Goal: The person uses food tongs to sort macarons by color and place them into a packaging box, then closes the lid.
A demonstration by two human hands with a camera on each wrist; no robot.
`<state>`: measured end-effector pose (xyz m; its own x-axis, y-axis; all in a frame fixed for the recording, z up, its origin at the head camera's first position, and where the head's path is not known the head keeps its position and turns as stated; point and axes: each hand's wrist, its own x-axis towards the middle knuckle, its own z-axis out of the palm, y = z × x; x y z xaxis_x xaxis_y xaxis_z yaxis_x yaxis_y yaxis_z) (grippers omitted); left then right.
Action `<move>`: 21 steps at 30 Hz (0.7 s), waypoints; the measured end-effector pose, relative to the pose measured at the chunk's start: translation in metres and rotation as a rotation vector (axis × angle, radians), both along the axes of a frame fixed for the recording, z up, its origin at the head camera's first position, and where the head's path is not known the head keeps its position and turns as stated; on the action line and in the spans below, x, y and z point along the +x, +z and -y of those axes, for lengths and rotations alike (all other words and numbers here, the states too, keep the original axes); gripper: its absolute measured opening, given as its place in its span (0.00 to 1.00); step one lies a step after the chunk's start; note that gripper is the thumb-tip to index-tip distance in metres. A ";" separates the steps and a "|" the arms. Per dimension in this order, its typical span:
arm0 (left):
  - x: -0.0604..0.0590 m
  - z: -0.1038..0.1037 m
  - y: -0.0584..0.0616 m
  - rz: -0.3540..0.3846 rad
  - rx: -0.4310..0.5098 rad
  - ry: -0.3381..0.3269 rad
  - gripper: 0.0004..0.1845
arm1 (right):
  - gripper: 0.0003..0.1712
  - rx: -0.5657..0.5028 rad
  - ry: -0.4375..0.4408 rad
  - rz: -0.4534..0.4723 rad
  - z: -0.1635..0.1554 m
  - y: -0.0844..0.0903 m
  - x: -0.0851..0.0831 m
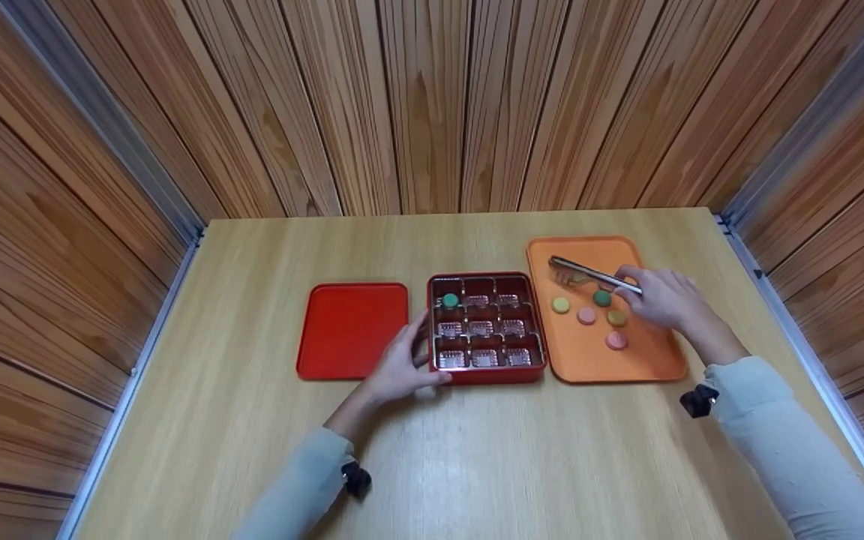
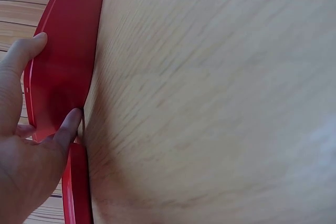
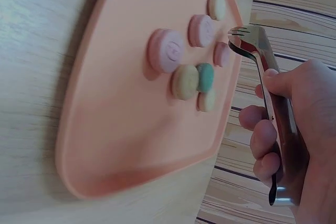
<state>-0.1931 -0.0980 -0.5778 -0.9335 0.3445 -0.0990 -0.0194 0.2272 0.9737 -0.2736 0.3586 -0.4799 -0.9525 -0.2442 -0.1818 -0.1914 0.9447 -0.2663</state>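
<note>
My left hand (image 1: 400,367) grips the near-left corner of a red box (image 1: 487,377), thumb on its front wall and fingers along its left side. Inside, a clear divider forms several compartments, and a green macaron (image 1: 450,301) sits in the far-left one. My right hand (image 1: 663,298) holds metal tongs (image 1: 593,273) above an orange tray (image 1: 649,367). Their fork-like tips point left, near a pink macaron (image 3: 221,54) in the right wrist view. Several macarons lie on the tray, among them a yellow one (image 1: 560,305), a green one (image 1: 602,298) and another pink one (image 1: 616,340).
A flat red lid (image 1: 353,330) lies left of the box, beside my left hand. The orange tray stands close against the box's right side. Wood-panelled walls (image 1: 432,105) rise behind the table (image 1: 447,450) and on both sides.
</note>
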 end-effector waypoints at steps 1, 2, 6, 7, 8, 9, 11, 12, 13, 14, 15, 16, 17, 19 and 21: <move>0.000 0.000 0.000 -0.004 0.007 -0.004 0.67 | 0.25 -0.004 0.001 -0.004 0.000 0.002 0.000; 0.000 0.000 0.000 -0.009 0.009 -0.006 0.67 | 0.25 -0.004 0.002 -0.010 0.000 0.004 0.000; 0.000 0.002 -0.001 -0.027 -0.001 -0.011 0.66 | 0.25 0.000 0.009 -0.034 0.002 0.011 0.000; 0.000 0.002 -0.002 -0.031 -0.009 -0.009 0.66 | 0.25 0.002 0.011 -0.041 0.003 0.013 0.000; 0.000 0.002 -0.002 -0.031 -0.020 -0.006 0.66 | 0.25 0.001 0.011 -0.044 0.004 0.015 0.000; -0.001 0.003 -0.002 -0.029 -0.028 -0.004 0.66 | 0.25 0.001 0.012 -0.047 0.005 0.017 0.001; -0.001 0.003 -0.002 -0.027 -0.034 -0.002 0.66 | 0.25 0.003 0.015 -0.055 0.007 0.020 0.001; -0.001 0.003 -0.002 -0.028 -0.037 -0.001 0.66 | 0.25 0.004 0.017 -0.059 0.008 0.022 0.001; -0.001 0.003 -0.002 -0.025 -0.040 -0.002 0.66 | 0.26 0.005 0.018 -0.060 0.009 0.023 0.001; -0.001 0.003 -0.002 -0.023 -0.044 -0.001 0.66 | 0.26 0.008 0.020 -0.062 0.009 0.024 0.001; -0.001 0.003 -0.002 -0.023 -0.048 0.000 0.66 | 0.26 0.012 0.023 -0.064 0.010 0.025 0.001; 0.000 0.002 -0.001 -0.022 -0.050 0.001 0.66 | 0.26 0.012 0.024 -0.064 0.011 0.026 0.001; 0.000 0.002 -0.001 -0.020 -0.052 0.001 0.66 | 0.26 0.013 0.026 -0.065 0.012 0.027 0.002; 0.000 0.002 0.000 -0.011 -0.050 0.001 0.67 | 0.26 0.015 0.032 -0.067 0.014 0.029 0.002; 0.000 0.001 0.000 -0.011 -0.045 0.002 0.67 | 0.26 0.019 0.043 -0.076 0.017 0.030 0.002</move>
